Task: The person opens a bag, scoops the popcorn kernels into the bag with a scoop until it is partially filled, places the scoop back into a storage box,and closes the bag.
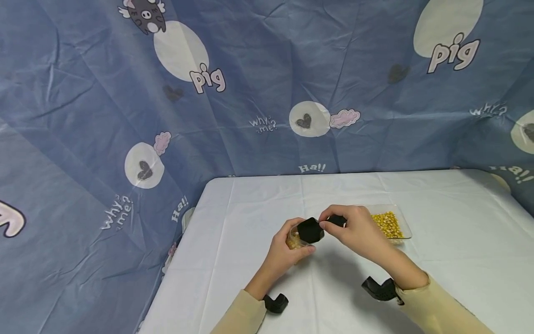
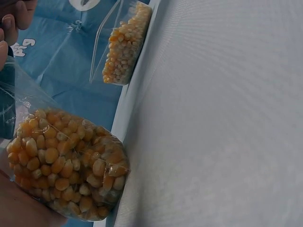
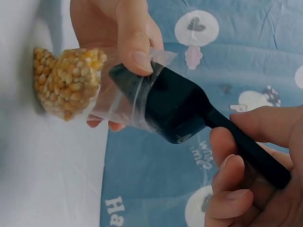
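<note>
My left hand (image 1: 281, 250) grips a clear plastic bag (image 3: 113, 106) near its mouth, thumb over the near side. Yellow corn kernels (image 2: 66, 165) bulge in the bag's lower part, close over the white tablecloth. My right hand (image 1: 354, 229) holds a black scoop (image 3: 177, 101) by its handle, fingers curled round it. The scoop's tip is inside the bag's mouth, tilted down toward the kernels. In the head view the scoop's blade hides part of the bag opening.
A clear rectangular container (image 1: 402, 222) of corn kernels stands behind and right of my right hand. Black curved wrist mounts (image 1: 276, 304) stick out from both sleeves. The white-covered table (image 1: 250, 199) meets a blue patterned curtain (image 1: 250, 93) at the back.
</note>
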{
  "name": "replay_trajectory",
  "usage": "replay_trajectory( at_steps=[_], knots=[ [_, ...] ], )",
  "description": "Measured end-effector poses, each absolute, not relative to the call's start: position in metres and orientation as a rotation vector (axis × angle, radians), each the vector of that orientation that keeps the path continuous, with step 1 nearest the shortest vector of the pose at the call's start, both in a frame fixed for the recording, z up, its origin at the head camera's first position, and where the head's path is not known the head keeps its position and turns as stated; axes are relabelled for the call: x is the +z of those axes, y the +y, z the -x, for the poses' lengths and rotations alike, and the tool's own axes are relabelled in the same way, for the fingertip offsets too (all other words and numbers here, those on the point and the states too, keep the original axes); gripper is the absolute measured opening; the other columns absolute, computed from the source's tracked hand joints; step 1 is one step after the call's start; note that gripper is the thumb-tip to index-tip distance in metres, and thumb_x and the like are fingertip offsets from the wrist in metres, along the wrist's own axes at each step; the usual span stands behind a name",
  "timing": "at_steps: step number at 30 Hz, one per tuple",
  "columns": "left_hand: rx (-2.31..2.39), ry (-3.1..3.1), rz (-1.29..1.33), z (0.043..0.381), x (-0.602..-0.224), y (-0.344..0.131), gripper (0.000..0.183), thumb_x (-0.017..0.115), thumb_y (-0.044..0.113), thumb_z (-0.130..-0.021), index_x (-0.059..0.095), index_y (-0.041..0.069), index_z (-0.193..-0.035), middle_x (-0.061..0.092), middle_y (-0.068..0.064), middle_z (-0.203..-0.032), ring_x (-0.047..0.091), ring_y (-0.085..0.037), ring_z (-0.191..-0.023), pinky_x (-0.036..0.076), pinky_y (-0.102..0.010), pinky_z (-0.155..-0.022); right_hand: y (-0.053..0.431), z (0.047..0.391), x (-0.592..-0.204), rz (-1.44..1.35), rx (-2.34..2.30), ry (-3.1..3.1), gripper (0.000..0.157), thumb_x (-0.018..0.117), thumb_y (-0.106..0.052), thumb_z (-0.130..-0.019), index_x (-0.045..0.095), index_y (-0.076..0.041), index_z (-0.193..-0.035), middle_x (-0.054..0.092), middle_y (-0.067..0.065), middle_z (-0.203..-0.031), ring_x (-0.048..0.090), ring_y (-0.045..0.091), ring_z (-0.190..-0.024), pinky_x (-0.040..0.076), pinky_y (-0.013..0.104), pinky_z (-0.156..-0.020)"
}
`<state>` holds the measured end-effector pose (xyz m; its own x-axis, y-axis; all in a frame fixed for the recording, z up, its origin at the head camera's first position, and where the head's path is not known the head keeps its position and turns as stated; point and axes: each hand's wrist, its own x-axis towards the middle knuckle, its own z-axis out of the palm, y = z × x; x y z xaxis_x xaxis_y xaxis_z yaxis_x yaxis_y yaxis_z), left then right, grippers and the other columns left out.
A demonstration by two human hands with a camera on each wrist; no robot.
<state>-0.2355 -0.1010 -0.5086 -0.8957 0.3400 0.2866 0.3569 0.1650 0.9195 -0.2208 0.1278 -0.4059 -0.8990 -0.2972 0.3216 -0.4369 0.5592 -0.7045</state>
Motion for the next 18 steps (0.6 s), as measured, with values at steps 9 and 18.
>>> replay_trajectory(
  at_steps=[9,18],
  knots=[
    [-1.918,-2.352,0.751,0.236,-0.509,-0.101,0.066,0.085,0.022,-0.084,0.052,0.032,-0.14,0.063,0.003,-0.132,0.061,-0.023,-0.118,0.052,-0.033,-0.089,0.138,0.218,-0.407,-0.528,1.365,-2.584,0.007,0.077,-0.024,-0.092,0.075,-0.029,-0.095,0.067,-0.01,-0.078,0.054,0.019,-0.057,0.044,0.03,-0.051],
    [-1.871,-2.398,0.704,0.236,-0.51,-0.101,0.067,0.085,0.027,-0.084,0.051,0.034,-0.141,0.06,0.004,-0.131,0.06,-0.026,-0.11,0.052,-0.032,-0.086,0.148,0.218,-0.404,-0.489,1.396,-2.547,0.007,0.077,-0.024,-0.091,0.075,-0.03,-0.094,0.069,-0.009,-0.079,0.057,0.016,-0.059,0.046,0.029,-0.053]
  ],
)
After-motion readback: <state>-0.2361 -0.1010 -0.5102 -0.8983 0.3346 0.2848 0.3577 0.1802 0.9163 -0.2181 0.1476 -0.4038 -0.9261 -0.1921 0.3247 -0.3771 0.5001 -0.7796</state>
